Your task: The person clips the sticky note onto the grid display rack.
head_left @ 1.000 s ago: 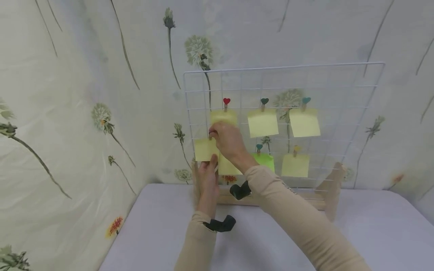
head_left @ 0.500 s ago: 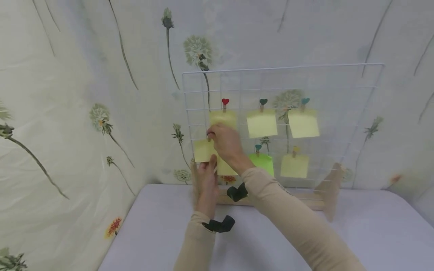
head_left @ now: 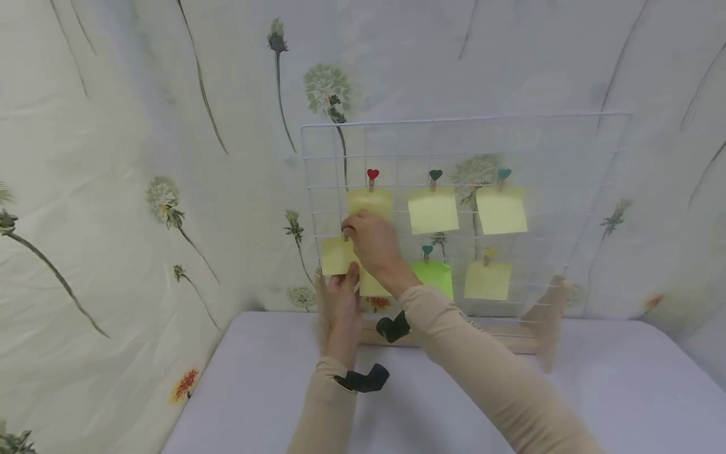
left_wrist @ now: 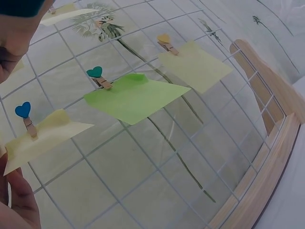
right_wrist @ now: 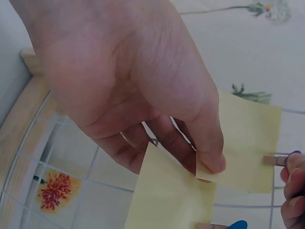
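A pale yellow sticky note [head_left: 336, 257] is at the lower left of a white wire grid [head_left: 420, 156]. My left hand [head_left: 343, 299] pinches its lower corner, the thumb on the front and the other fingers partly hidden behind. At the note's top edge my right hand [head_left: 374, 243] pinches a small wooden clothespin [right_wrist: 269, 161] with a purple top; in the right wrist view only its fingertips show. Another yellow note [left_wrist: 45, 136] hangs beside it from a clothespin with a blue heart [left_wrist: 23, 110]. My right hand partly covers the yellow note under the red heart [head_left: 372, 174].
To the right hang a green note [left_wrist: 138, 98] and several yellow notes, each on a heart clothespin. Wooden feet [head_left: 547, 318] hold the grid upright on a white table [head_left: 272, 378]. Flower-patterned cloth [head_left: 227, 94] stands behind and at left.
The head view has shifted slightly, so the grid sits a little lower and further left in it. Both hands keep the same places on the note and clothespin.
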Demonstrator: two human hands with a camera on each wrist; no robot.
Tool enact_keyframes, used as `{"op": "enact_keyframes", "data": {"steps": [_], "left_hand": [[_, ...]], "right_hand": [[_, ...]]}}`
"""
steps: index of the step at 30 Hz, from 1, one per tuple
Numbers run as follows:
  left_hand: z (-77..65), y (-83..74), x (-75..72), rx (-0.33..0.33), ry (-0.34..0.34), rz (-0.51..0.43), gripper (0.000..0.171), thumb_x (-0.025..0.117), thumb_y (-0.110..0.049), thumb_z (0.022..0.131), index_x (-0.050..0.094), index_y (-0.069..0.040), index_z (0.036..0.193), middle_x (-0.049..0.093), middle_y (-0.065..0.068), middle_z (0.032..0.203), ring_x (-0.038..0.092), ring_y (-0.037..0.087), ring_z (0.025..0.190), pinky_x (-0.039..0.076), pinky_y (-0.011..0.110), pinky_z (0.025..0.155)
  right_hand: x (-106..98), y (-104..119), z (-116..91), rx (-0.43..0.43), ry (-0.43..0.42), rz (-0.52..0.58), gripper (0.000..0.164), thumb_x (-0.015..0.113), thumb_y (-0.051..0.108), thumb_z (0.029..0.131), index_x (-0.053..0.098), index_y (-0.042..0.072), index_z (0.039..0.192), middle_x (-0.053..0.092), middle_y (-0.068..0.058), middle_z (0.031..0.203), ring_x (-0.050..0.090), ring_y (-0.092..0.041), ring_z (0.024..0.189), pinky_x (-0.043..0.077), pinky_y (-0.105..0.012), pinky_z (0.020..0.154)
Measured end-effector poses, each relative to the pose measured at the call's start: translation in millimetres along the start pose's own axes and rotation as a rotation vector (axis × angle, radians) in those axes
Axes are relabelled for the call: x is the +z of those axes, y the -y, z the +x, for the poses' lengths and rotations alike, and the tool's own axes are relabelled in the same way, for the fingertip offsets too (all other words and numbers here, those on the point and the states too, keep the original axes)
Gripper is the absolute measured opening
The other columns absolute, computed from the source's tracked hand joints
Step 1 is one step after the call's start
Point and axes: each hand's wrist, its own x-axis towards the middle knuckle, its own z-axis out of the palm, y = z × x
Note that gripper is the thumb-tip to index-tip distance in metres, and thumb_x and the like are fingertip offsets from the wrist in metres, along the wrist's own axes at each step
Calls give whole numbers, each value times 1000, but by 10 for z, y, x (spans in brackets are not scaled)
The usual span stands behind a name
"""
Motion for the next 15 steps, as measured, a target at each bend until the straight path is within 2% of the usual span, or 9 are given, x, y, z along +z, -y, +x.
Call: {"op": "enact_keyframes", "data": {"steps": [7,15], "left_hand": [[-13,11,-17,-6,-1,14,40,68,-31,86,59,-11,120,67,-3,107,60,11,101,49,28,87],[-15,20,-22,25,-15,19,39,68,-28,87,59,-10,119,66,-4,103,61,11,95,49,31,88]], "right_hand": [[50,-5,-34,44,1,1,14,63,14,91,72,10,100,68,-4,99,68,-20,87,55,-32,78],[56,32,-48,41,-2,-11,18,63,16,90,70,9,106,67,-7,102,67,-21,85,55,-33,75]]}}
